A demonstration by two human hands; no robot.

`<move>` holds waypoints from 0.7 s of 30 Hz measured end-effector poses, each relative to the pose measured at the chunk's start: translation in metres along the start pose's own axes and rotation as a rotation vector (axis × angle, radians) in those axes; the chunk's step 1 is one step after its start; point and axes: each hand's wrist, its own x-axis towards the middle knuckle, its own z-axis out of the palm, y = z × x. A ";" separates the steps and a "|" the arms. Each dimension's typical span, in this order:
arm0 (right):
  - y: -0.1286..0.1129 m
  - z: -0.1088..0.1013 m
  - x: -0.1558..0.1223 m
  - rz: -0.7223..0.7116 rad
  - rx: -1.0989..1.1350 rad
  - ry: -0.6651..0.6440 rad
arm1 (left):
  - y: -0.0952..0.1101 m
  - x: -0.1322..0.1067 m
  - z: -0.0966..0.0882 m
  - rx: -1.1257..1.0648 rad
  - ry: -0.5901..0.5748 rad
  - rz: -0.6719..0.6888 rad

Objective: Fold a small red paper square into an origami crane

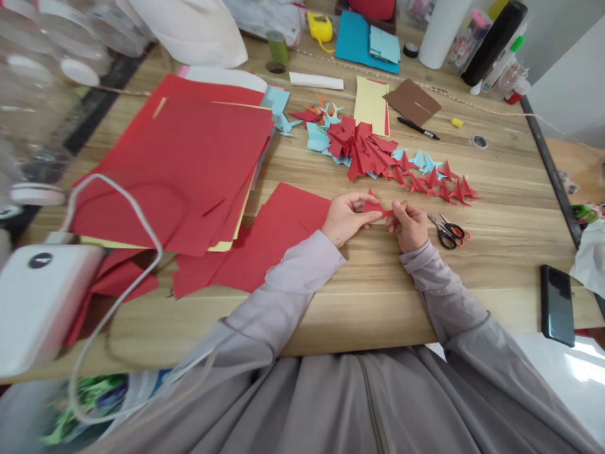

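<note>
Both hands meet over the wooden table (pixel 496 265) on a small folded piece of red paper (pixel 375 206). My left hand (pixel 347 217) pinches its left side with thumb and fingers. My right hand (pixel 410 224) is curled on its right end. Just behind them lies a pile of folded red paper cranes (pixel 362 148), with a row of red and blue cranes (pixel 432 176) trailing to the right. Flat red paper squares (pixel 278 227) lie directly left of my left hand.
Red-handled scissors (pixel 451 232) lie just right of my right hand. A big stack of red sheets (pixel 189 164) fills the left. A black phone (pixel 558 304) rests near the right front edge. A black pen (pixel 418 128), yellow paper (pixel 371 104) and brown card (pixel 412 101) lie further back.
</note>
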 end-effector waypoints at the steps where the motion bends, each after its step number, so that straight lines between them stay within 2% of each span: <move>1: 0.000 0.000 0.000 0.002 -0.006 0.000 | 0.000 0.000 0.000 0.002 -0.001 -0.001; 11: -0.003 0.003 0.003 0.071 0.024 0.037 | 0.000 0.002 -0.003 -0.060 -0.015 -0.047; 17: -0.004 0.003 0.000 0.041 -0.027 -0.074 | 0.002 0.000 -0.002 -0.051 -0.019 -0.051; 21: -0.007 0.005 -0.003 0.000 -0.077 -0.103 | 0.000 0.001 0.000 -0.044 0.012 0.000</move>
